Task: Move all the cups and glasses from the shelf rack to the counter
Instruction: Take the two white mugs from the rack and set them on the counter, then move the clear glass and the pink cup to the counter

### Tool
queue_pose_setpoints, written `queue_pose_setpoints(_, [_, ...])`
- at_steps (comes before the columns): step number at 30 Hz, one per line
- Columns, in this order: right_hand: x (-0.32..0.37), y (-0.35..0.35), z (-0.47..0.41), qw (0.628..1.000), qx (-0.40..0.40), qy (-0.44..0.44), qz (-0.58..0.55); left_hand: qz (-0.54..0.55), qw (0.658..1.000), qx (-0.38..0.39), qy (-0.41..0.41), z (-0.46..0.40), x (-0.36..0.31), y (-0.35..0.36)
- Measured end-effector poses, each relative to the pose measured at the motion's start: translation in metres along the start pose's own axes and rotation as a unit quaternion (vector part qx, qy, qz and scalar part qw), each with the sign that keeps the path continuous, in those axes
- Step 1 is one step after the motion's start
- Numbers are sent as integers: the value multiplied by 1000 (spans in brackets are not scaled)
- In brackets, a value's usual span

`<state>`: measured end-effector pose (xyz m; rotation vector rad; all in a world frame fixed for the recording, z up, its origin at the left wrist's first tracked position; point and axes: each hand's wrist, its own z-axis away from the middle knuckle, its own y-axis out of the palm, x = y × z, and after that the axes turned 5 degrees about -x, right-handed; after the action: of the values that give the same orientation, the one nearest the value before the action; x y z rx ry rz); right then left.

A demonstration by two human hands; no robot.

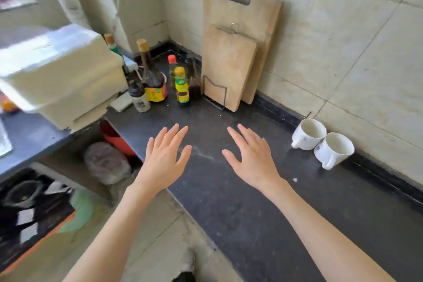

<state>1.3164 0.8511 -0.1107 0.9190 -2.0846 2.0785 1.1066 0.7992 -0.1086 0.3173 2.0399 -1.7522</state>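
A: Tiled kitchen corner, dark table (240, 201) running along the wall. What's on it?

B: Two white cups at the right, by the wall: far cup (307, 134) and near cup (333, 150), touching each other, both upright, handles toward the cam. Shelf rack not in shot.

A: Hands?

B: Left hand (166, 158) and right hand (253, 159) both above the table, palms down, fingers straight and spread, grip on nothing. Apart from each other, cups well off to the right of the right hand.

A: Other stuff nearby?

B: Back corner: two wooden cutting boards (231, 64) leaning on the wall, small one in front in a wire stand. Left of them a cluster of sauce bottles (153, 78), incl. a yellow-label one (182, 86). A blurred white box (57, 71) sits at the left, partly in front of the bottles. Nothing stands between the hands and the cups.
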Motion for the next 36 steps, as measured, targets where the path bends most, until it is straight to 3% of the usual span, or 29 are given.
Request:
queue_pose_setpoints(8, [150, 47, 15, 976, 72, -203, -26, -51, 978, -117, -166, 132, 102, -88])
queue_pose_setpoints(15, [318, 105, 75, 921, 117, -370, -36, -68, 922, -206, -319, 285, 193, -152])
queue_pose_setpoints(26, [556, 213, 214, 853, 187, -481, -69, -84, 836, -289, -458, 507, 329, -267])
queue_pose_setpoints(36, [718, 287, 221, 817, 191, -538, -85, -90, 815, -292, -493, 566, 449, -339])
